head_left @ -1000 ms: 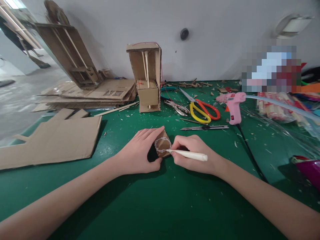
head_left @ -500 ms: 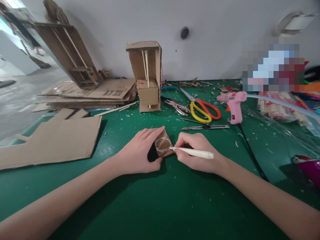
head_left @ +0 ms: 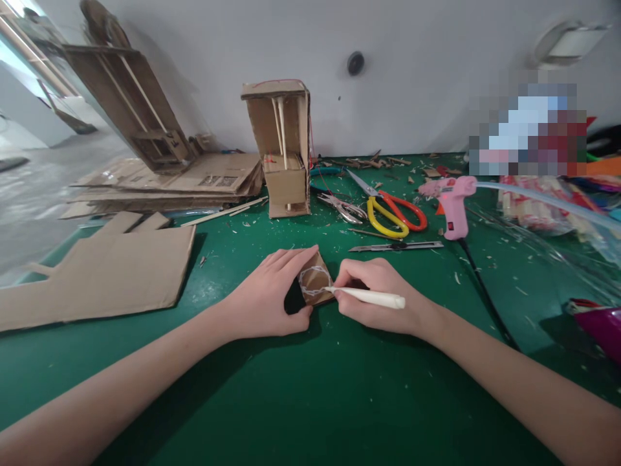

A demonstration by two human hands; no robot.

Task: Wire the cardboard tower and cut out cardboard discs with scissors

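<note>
A small brown cardboard piece [head_left: 315, 282] lies on the green table [head_left: 310, 401], with a rough white ring drawn on its face. My left hand [head_left: 272, 294] grips the piece from the left, its fingers along the top edge and the thumb at the lower corner. In my right hand [head_left: 376, 291] is a white pen [head_left: 373, 297], pinched near its front end. The pen's tip touches the lower right part of the ring.
Behind my hands stand a cardboard box model [head_left: 286, 184], scissors with yellow and red handles [head_left: 388, 213], a craft knife [head_left: 395, 246] and a pink glue gun [head_left: 453, 204]. Cut cardboard [head_left: 130, 275] lies left; a purple packet [head_left: 599, 330] lies right.
The pen and my right hand have shifted slightly left along the ring's lower right part. My left hand keeps its hold, and the whole view has shifted a little.
</note>
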